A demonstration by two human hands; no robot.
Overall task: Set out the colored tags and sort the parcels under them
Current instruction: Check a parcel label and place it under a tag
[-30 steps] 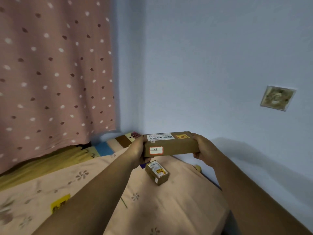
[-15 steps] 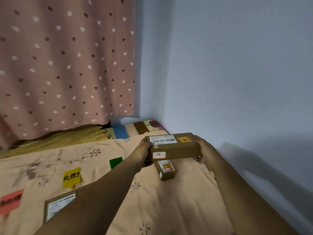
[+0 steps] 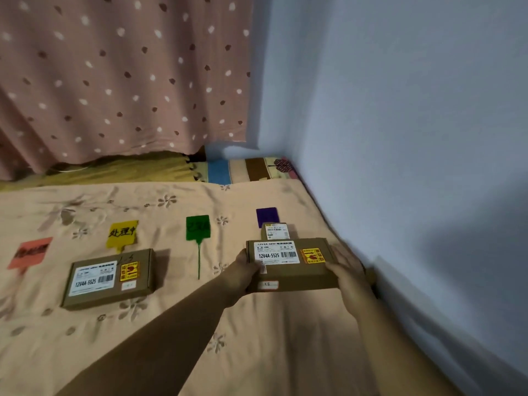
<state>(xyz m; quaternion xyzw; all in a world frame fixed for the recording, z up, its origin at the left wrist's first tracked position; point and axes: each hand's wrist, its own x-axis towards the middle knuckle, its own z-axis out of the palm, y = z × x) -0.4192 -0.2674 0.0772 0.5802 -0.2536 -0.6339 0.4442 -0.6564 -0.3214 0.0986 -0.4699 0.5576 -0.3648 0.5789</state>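
I hold a flat brown parcel (image 3: pixel 290 264) with a white barcode label and a yellow sticker, low over the bed below the purple tag (image 3: pixel 267 217). My left hand (image 3: pixel 243 271) grips its left end and my right hand (image 3: pixel 347 270) grips its right end. A small brown parcel (image 3: pixel 275 230) lies just behind it, touching the purple tag. In a row to the left lie a green tag (image 3: pixel 197 228), a yellow tag (image 3: pixel 123 233) and a red tag (image 3: pixel 30 252). A second flat parcel (image 3: pixel 110 278) lies below the yellow tag.
The peach flowered bedsheet (image 3: pixel 171 324) covers the bed. A pale blue wall (image 3: pixel 400 167) runs along the right edge. A pink dotted curtain (image 3: pixel 114 75) hangs at the back, above a striped blanket (image 3: pixel 243 170).
My view has swung down and left, bringing the row of tags and the second parcel into sight. Both hands have lowered the parcel toward the sheet in front of the small parcel.
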